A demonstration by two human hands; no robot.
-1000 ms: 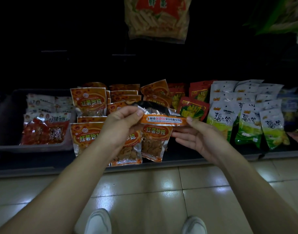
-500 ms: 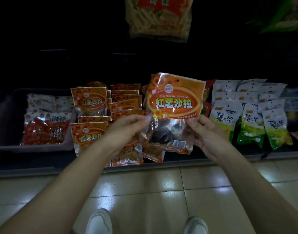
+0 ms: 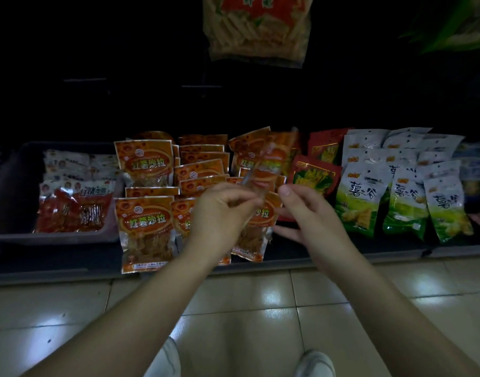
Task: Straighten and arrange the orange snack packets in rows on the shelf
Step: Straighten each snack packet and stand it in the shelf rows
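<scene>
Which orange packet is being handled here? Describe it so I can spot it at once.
On the low dark shelf, find the block of orange packets in the middle. Above it, the left hand pinches the held packet by its lower edge. It alone is lifted, tilted and blurred; the others rest on the shelf.

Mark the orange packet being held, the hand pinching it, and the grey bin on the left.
held orange packet (image 3: 273, 159): head view, on its blurred orange front.
left hand (image 3: 222, 213): head view, on the back of the hand.
grey bin (image 3: 70, 237): head view, on its front wall.
</scene>
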